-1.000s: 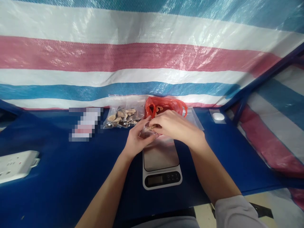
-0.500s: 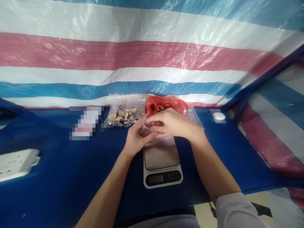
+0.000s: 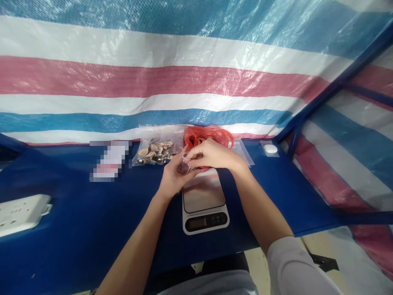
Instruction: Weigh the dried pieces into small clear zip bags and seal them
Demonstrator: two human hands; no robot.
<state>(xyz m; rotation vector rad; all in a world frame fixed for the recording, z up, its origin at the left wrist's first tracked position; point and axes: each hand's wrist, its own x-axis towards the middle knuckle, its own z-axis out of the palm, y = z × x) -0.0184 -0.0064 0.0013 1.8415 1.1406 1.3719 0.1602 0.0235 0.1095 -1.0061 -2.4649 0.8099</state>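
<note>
My left hand (image 3: 171, 175) is closed round a small clear plastic bag (image 3: 184, 167) above the back of a kitchen scale (image 3: 204, 194). Bent over the bag's mouth, my right hand (image 3: 213, 155) has its fingers pinched at the rim; whether they hold anything besides the plastic is hidden. Just behind my hands sits a red plastic bag (image 3: 222, 133), open at the top, with some brown pieces partly showing. A clear zip bag (image 3: 156, 149) of dried brown slices, like dried mushrooms, lies to the left of it.
A flat clear bag (image 3: 245, 151) lies right of the red bag. Farther right is a white oval object (image 3: 270, 149) on clear plastic. On the blue table (image 3: 92, 221) are a blurred-out packet (image 3: 112, 160) and a white power strip (image 3: 23, 213). Striped sheeting (image 3: 153, 82) hangs behind.
The view has tilted up and shifted slightly, so the table things appear farther left. My right fingers have drawn back a little toward the bag's rim; the left hand keeps its hold.
</note>
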